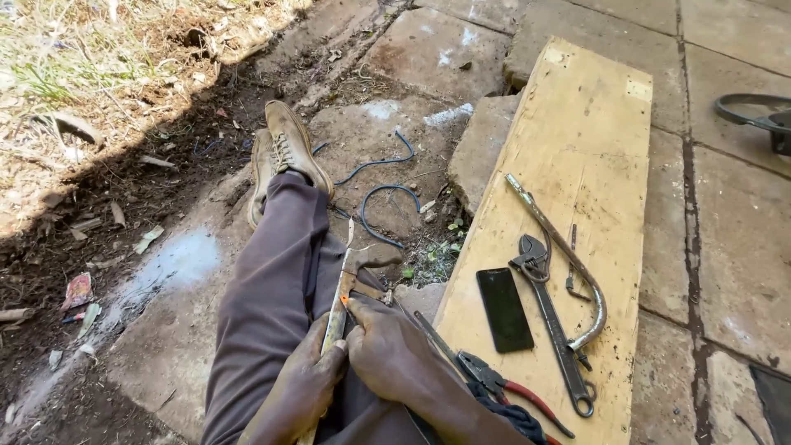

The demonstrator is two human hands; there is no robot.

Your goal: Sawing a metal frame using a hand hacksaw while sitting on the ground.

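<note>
A claw hammer (350, 284) lies along the person's lap, its head pointing away toward the feet and its pale handle, marked with an orange patch, running back between the two hands. The left hand (301, 387) is wrapped around the lower handle, fingers curled closed on it and the thumb lying up along the shaft. The right hand (387, 350) sits just beside it on the upper handle, below the head, its fingertips pressed against the shaft; whether they hold something small there as well cannot be told.

The hammer rests over the grey trousers (276, 305) of crossed legs, which end in a pair of tan lace-up shoes (284, 156) on a cracked concrete slab (367, 132). Blue wire (387, 194) loops on the slab just past the shoes.

To the person's right a pale wooden board (577, 124) lies on the paving. On it are a black phone (504, 309), face down or dark, an adjustable wrench (552, 321), a curved metal bar (568, 255) with a hooked end crossing over the wrench, and red-handled pliers (507, 391) near the right forearm. Dry grass and litter (74, 99) cover the ground on the left.
</note>
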